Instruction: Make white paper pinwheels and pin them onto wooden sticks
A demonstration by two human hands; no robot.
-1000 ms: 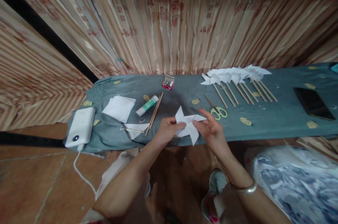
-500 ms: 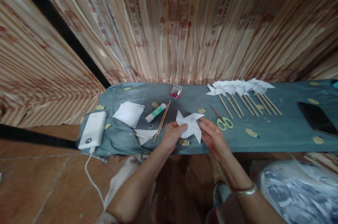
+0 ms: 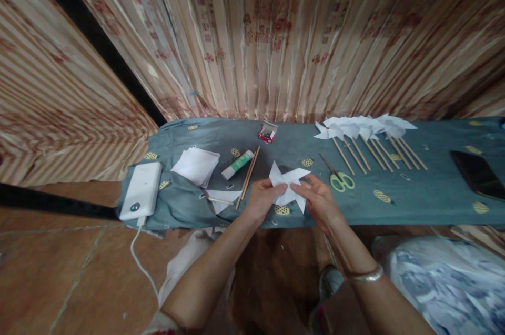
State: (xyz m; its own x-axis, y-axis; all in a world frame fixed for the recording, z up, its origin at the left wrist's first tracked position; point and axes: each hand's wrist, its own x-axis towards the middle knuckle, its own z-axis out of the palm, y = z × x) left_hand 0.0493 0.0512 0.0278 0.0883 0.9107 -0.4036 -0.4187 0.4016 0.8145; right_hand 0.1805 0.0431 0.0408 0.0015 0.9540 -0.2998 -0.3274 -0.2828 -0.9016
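Observation:
A white paper pinwheel [image 3: 291, 180] is held over the front of the cloth-covered table. My left hand [image 3: 262, 199] grips its left side, thumb on top near the middle. On its right side my right hand [image 3: 321, 199] has hold of it too, the thumb pressed on the paper. Left of the hands lie thin wooden sticks [image 3: 248, 177], a glue stick [image 3: 237, 164] and a pencil [image 3: 221, 201] on a paper scrap. Scissors [image 3: 340, 178] with green handles rest to the right.
Several finished pinwheels [image 3: 363, 127] on sticks lie in a row at the back right. A stack of white paper [image 3: 196, 166], a white power bank [image 3: 141, 190] with a cable, a small red box [image 3: 267, 133] and a black phone [image 3: 477, 173] are on the table [image 3: 418, 209].
My right thumb has moved from the pinwheel's right edge onto its face near the middle. The view has shifted slightly.

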